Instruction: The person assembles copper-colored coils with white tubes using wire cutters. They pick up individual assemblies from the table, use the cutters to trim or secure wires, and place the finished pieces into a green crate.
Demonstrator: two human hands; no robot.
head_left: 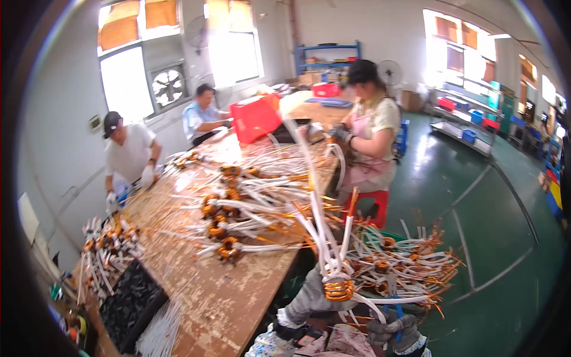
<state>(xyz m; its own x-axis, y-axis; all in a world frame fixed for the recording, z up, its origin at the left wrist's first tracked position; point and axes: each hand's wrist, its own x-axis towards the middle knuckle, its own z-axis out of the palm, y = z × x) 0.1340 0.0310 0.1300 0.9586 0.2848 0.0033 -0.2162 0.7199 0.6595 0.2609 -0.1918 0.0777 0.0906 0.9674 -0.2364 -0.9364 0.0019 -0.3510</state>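
Note:
My left hand (307, 299), in a grey glove, is closed around a copper-wound coil (339, 290) with long white-sleeved leads. Most of the leads stand upward, and some bend down toward my right. Lower right, my gloved right hand (394, 331) has its fingers closed on a slim blue-handled tool (398, 308), whose working end I cannot make out. One white lead of the coil hangs beside those fingers. Just beyond my hands lies a heap of similar coils (386, 265) with white sleeves and bare copper ends.
A worn wooden table (196, 300) runs away to my left, bearing a row of coils (228, 249). On it are a black bin (132, 306), white tubes (160, 333) and a red crate (254, 119). A co-worker (375, 128) sits far right; two people work along the left side.

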